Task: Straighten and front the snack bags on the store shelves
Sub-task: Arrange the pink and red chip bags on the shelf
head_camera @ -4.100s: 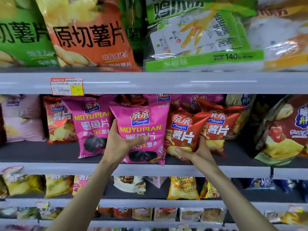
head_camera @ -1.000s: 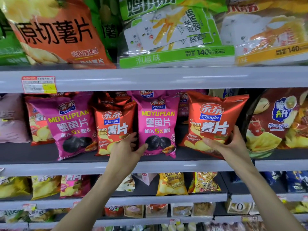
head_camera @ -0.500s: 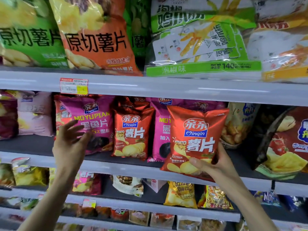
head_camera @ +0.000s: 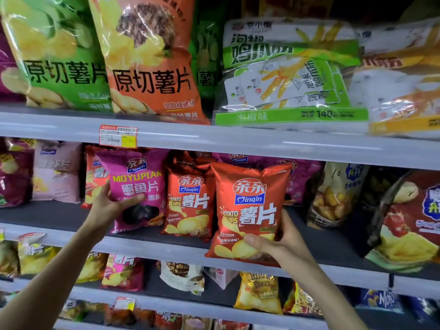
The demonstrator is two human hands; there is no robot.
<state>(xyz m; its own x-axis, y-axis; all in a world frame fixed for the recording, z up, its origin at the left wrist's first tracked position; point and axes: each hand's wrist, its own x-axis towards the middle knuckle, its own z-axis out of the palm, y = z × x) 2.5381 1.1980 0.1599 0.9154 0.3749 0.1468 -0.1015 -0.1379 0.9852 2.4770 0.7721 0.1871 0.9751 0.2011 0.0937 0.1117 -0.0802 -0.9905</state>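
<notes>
On the middle shelf (head_camera: 71, 216) a magenta squid-chip bag (head_camera: 138, 186) stands upright, and my left hand (head_camera: 110, 206) grips its lower left side, thumb across the front. To its right stands a red potato-chip bag (head_camera: 189, 201). My right hand (head_camera: 278, 244) holds a second red potato-chip bag (head_camera: 250, 206) by its bottom right corner, in front of the shelf's front edge, overlapping the rail. More magenta and red bags sit behind these, partly hidden.
Large green and orange chip bags (head_camera: 147, 63) and clear packs of snack sticks (head_camera: 290, 75) fill the top shelf, with a price tag (head_camera: 118, 136) on its rail. A red tomato-chip bag (head_camera: 414, 222) leans at the right. Yellow and mixed bags (head_camera: 259, 291) line the lower shelves.
My left hand, open and reaching left half a second ago, now grips the magenta bag. The red bag in my right hand stays in front of the rail.
</notes>
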